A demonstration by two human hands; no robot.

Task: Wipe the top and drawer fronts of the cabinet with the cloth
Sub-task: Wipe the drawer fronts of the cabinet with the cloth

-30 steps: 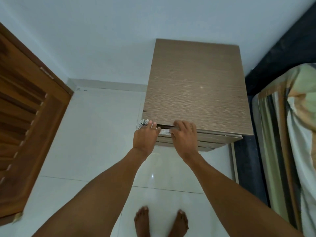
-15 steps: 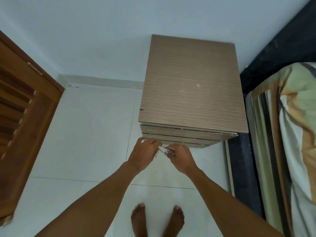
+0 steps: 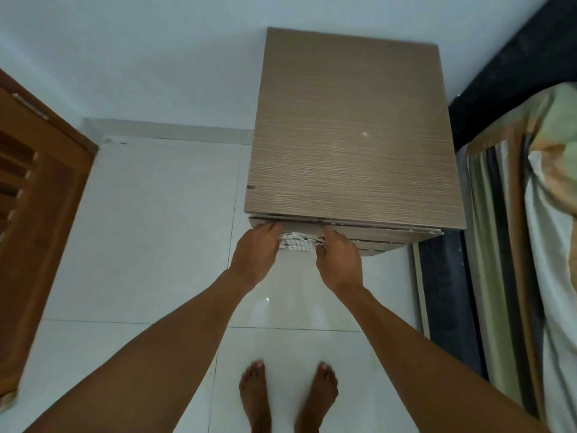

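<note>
- Cabinet (image 3: 352, 135): low unit w/ light brown wood-grain laminate, fine horizontal streaks, slight sheen w/ a small light glint on top. Stands on the floor against the wall, bed just to its right.
- Small dark chip at the top's front left corner.
- Drawer fronts (image 3: 384, 234): same brown finish, stacked under the overhanging top edge, seen at a steep angle; pale chipped spots along their edges toward the right.
- Cloth (image 3: 298, 241): white w/ thin dark grid check, bunched & crumpled, pressed against the upper drawer front at the cabinet's front left, between the two hands.
- Left hand (image 3: 254, 256): fingers curled around the cloth's left end, grasping it; fingertips touch the drawer front just under the top edge.
- Right hand (image 3: 338, 260): fingers closed on the cloth's right end, index extended up to the gap under the top.
- Both forearms bare, reaching fwd & down; bare feet (image 3: 287, 398) on the floor below.
- Floor (image 3: 150, 229): glossy white tiles, reflective.
- Door (image 3: 34, 220): brown wood w/ louvred slats, at left.
- Bed (image 3: 530, 245): striped sheet in green, brown & dark, dark frame alongside.
</note>
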